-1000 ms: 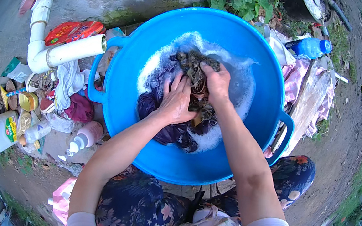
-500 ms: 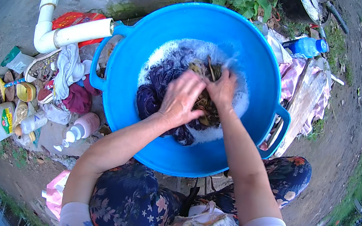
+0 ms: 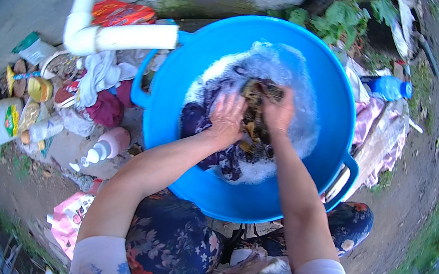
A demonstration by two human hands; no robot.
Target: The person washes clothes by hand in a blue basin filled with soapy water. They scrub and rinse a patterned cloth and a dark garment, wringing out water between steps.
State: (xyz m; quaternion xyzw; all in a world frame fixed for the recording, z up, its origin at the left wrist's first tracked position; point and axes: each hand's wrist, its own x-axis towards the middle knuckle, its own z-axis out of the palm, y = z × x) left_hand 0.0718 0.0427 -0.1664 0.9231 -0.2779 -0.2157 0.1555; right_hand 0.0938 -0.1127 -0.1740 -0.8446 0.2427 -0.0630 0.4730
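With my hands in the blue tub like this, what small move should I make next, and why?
Perhaps press your right hand toward your left hand, rubbing the patterned cloth: it lies bunched between them, with suds nearby in the tub.

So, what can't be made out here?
Right fingers: head view, blurred, so their exact grip is unclear.
Floor of the blue tub: head view, hidden by suds and purple cloth.
White pipe's upper end: head view, cut off by the top edge.
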